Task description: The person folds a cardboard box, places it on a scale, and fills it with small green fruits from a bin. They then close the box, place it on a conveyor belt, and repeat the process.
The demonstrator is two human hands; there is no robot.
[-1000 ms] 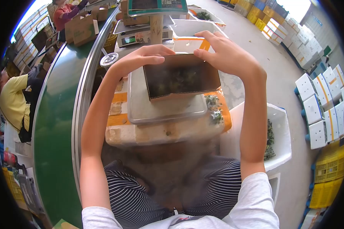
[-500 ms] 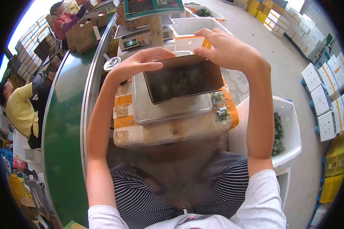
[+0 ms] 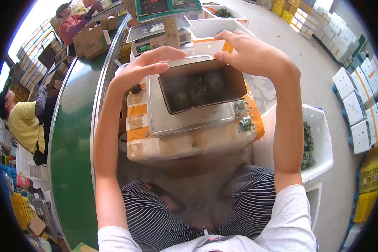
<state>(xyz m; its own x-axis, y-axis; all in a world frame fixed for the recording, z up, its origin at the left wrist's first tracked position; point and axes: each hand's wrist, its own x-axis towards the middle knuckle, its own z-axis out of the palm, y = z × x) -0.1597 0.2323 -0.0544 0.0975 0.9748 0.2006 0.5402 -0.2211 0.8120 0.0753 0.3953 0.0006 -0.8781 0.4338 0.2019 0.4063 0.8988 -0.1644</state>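
An open cardboard box [image 3: 168, 94], with dark green produce [image 3: 203, 87] blurred inside it, sits slightly askew on a metal scale tray [image 3: 189, 124]. Under the tray is a white foam box [image 3: 164, 149] bound with orange tape. My left hand [image 3: 155, 62] hovers by the box's far left corner, thumb and fingers apart, holding nothing. Beyond the far right rim is my right hand [image 3: 243, 52], its fingers stretched out and apart. Its thumb is at the rim; whether it touches the cardboard I cannot tell.
A digital scale display [image 3: 168, 8] stands beyond the box. Left runs a green conveyor [image 3: 71, 168], with a person in yellow [image 3: 25, 126] and one in red [image 3: 71, 27] past it. On the right are a foam bin [image 3: 321, 143] holding greens, stacked foam boxes [image 3: 353, 105] and yellow crates [image 3: 371, 176].
My left hand has drawn back to the left, away from the box's rim. My right hand has barely moved, and the view has shifted slightly.
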